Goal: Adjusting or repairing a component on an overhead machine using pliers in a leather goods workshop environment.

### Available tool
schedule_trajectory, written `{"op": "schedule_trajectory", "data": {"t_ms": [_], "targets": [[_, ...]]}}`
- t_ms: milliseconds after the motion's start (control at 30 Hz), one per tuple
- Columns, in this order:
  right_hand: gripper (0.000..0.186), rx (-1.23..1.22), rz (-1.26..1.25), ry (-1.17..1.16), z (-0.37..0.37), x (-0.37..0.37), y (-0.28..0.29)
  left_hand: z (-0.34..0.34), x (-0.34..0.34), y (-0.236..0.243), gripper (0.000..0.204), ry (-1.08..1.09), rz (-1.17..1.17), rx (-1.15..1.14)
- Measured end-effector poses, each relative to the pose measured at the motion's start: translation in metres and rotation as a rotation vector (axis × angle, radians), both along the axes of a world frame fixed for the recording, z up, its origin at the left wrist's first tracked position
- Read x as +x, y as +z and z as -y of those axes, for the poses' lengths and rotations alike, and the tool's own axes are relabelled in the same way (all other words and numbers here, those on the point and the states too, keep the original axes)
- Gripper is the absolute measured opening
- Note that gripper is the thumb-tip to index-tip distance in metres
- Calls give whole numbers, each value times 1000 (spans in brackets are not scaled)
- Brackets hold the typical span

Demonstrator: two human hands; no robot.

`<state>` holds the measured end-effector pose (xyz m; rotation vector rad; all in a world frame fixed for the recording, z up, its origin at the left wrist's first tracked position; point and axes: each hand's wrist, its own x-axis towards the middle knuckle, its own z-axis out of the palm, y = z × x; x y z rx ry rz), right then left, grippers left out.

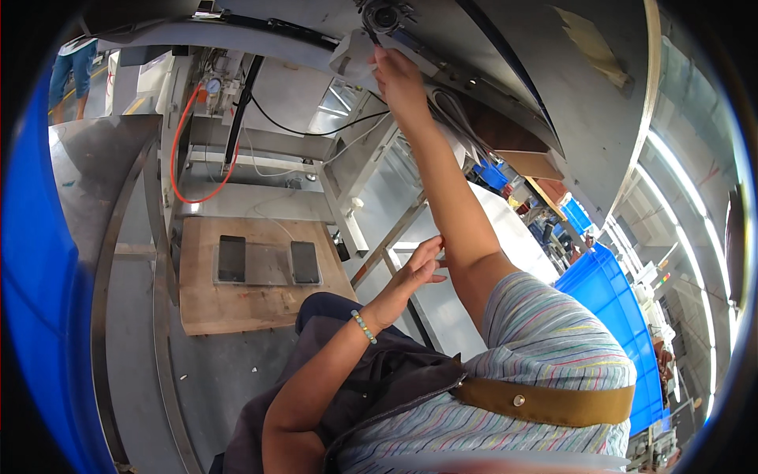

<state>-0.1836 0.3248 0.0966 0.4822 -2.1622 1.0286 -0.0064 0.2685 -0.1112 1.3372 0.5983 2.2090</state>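
My right arm reaches up to the top of the view. There my right hand (397, 79) has its fingers closed on a thin dark lever (372, 36), just below a round dark mechanism (385, 17); the fingertips are partly hidden. My left hand (410, 279), with a beaded bracelet (363, 326) at its wrist, is open and holds nothing. Its spread fingers are close to my right forearm; whether they touch it I cannot tell. To the left lies a wooden board (201, 308) bearing a clear plate (267, 265) with two dark rectangular pieces (231, 258) (305, 262).
A red hose (174, 162) and a black cable (304, 133) hang by the machine frame. Blue plastic surfaces (39, 316) fill the left edge, and a blue crate (620, 316) stands at my right. A large metal panel (545, 63) overhangs. Another person's legs (73, 75) show far left.
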Motion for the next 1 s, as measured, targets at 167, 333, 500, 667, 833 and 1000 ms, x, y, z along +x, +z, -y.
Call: {"op": "schedule_trajectory", "data": {"t_ms": [167,333,500,667,833,1000], "targets": [[32,-87,15,-33,-15,11,-14,-3,-2,-11,75,-23,-42,-69],[33,-58,-115,-149,-33,8,-20,-4,-5,-12,71,-7,-92,-94],[33,234,-339,-345,-22,15,-27,-4,-5,-14,70,-7,-60,-114],[29,628,-621,-747,-14,35,6,1,-6,-6,71,39,-24,-77],[30,876,-604,-861,-9,38,30,10,-3,10,76,61,-64,12],[31,995,-617,-887,-6,37,49,7,-9,5,74,45,-63,33]]}}
